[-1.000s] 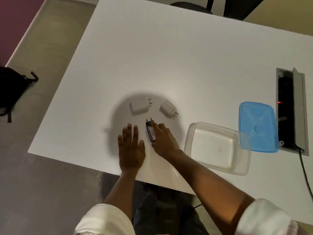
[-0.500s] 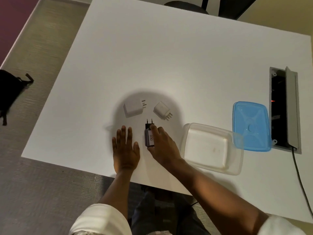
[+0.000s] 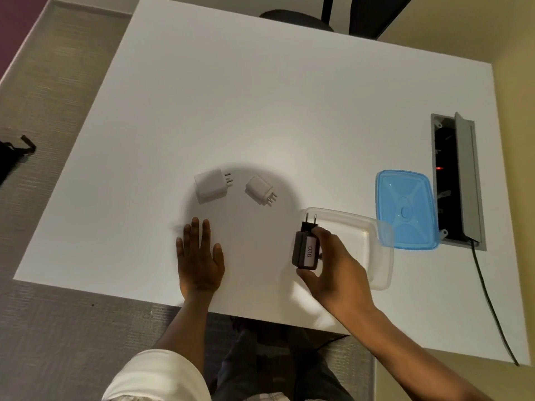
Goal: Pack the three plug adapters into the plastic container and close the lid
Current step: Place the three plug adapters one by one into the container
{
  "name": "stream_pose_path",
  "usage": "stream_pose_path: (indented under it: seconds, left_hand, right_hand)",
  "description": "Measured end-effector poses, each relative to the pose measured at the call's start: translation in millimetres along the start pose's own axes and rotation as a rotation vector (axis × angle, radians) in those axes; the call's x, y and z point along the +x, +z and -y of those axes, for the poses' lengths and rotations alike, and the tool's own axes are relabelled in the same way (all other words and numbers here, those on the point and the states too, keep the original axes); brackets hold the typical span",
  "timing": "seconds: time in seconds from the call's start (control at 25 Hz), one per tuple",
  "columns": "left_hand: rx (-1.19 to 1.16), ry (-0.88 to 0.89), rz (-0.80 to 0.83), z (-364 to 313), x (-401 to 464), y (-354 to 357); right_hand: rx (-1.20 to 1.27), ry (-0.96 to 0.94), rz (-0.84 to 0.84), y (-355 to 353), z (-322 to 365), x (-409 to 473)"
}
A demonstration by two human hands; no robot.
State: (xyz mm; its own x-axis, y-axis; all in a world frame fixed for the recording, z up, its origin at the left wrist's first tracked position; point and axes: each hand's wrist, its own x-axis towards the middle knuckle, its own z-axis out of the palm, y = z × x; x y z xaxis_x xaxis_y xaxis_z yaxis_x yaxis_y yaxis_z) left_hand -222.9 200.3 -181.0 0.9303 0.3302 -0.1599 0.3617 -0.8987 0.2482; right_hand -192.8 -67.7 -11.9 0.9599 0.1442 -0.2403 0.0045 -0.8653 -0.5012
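My right hand (image 3: 335,270) holds a black plug adapter (image 3: 304,247) with a white "030" label, lifted at the left edge of the clear plastic container (image 3: 376,250). The container is open, and nothing shows in the part not covered by my hand. Its blue lid (image 3: 405,209) lies flat just beyond it to the right, overlapping its far corner. Two white plug adapters lie on the table: a larger one (image 3: 210,185) on the left and a smaller one (image 3: 259,189) beside it. My left hand (image 3: 199,256) rests flat, palm down, on the white table (image 3: 231,96).
A cable box recess (image 3: 454,180) with a raised grey flap is set into the table at the right, a black cable (image 3: 489,302) running from it over the near edge. A dark chair (image 3: 295,20) stands at the far side. A black bag (image 3: 11,157) lies on the floor left.
My right hand has picked the black adapter up off the table and carried it right to the container's left edge. The left hand stays flat. The camera view shifted slightly.
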Motion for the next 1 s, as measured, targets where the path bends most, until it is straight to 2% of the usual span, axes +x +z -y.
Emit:
stream_pose_path:
  seconds: [0.24,0.52,1.0]
  left_hand:
    - [-0.006,0.002,-0.004,0,1,0]
    - [-0.003,-0.004,0.010,0,1,0]
    - [-0.003,-0.026,0.040,-2,1,-1]
  right_hand:
    - [-0.045,0.127,0.043,4,-33,5]
    - [-0.089,0.161,0.158,26,-50,36]
    - [0.077,0.161,0.184,49,-61,49]
